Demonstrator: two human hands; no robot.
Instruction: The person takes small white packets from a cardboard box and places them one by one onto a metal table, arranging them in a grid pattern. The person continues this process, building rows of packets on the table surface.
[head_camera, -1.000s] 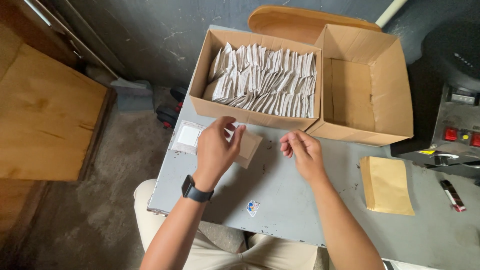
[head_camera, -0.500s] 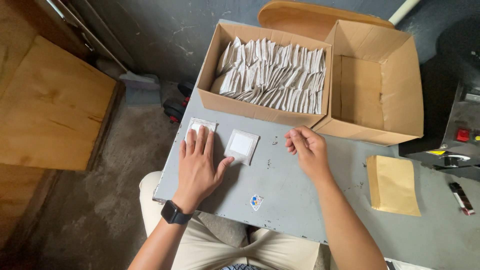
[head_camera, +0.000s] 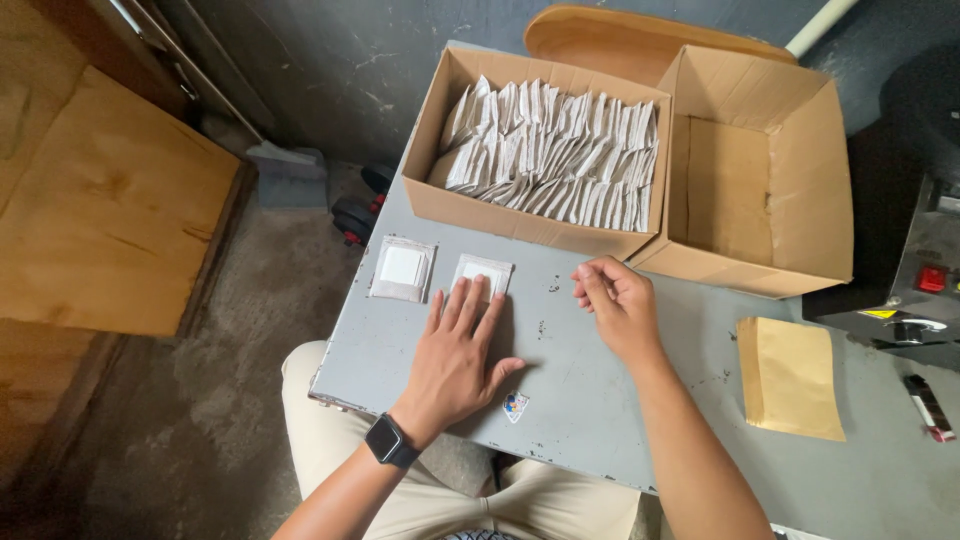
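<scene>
My left hand (head_camera: 458, 355) lies flat on the grey metal table (head_camera: 600, 390), fingers spread, fingertips resting on a small white square packet (head_camera: 483, 271). A second white packet (head_camera: 402, 268) lies just left of it, untouched. My right hand (head_camera: 613, 305) hovers over the table to the right, fingers loosely curled with nothing visible in them. Behind both hands stands a cardboard box (head_camera: 520, 215) packed with several upright white packets (head_camera: 550, 150). A black watch sits on my left wrist.
An empty cardboard box (head_camera: 800, 170) adjoins the full one on the right. A stack of tan envelopes (head_camera: 790, 378) lies at the right of the table. A dark machine with a red button (head_camera: 925, 280) stands far right. Wooden panels (head_camera: 110, 200) lean at the left.
My left hand laid down two packets and slid from the left packet onto the right one. The right hand stayed near the box front. The camera view shifted slightly.
</scene>
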